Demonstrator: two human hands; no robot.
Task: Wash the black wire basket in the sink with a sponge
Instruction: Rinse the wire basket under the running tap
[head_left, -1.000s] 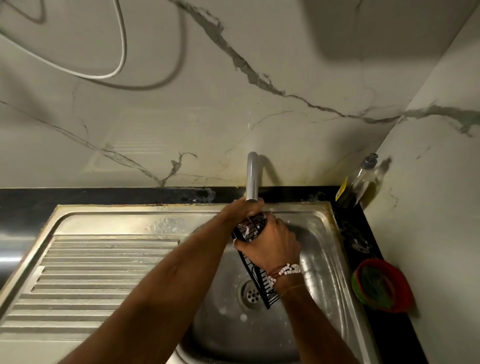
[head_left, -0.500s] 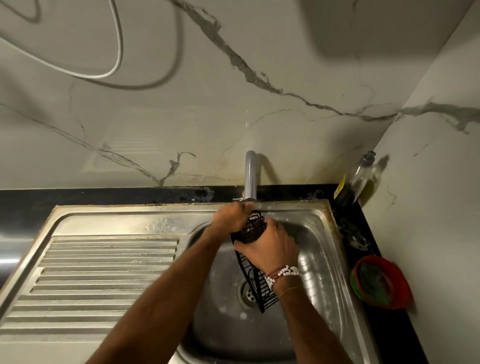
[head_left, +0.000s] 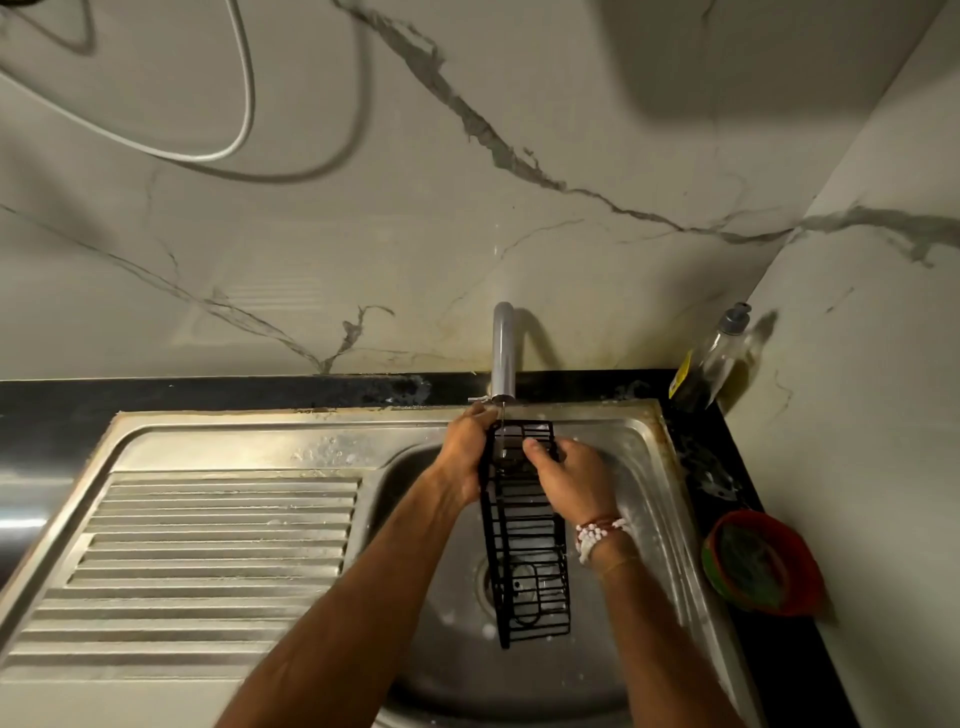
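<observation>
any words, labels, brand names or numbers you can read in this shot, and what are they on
No text can be read anywhere in this view.
Yellow label on the soap bottle: print, if any, is too small and blurred to read.
Black wire basket, tap, sink, red bowl, marble wall: no lettering visible.

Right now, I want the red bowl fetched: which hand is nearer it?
Right. The right hand grips the side of the black wire basket facing the red bowl; the left hand grips its opposite side, farther away.
</observation>
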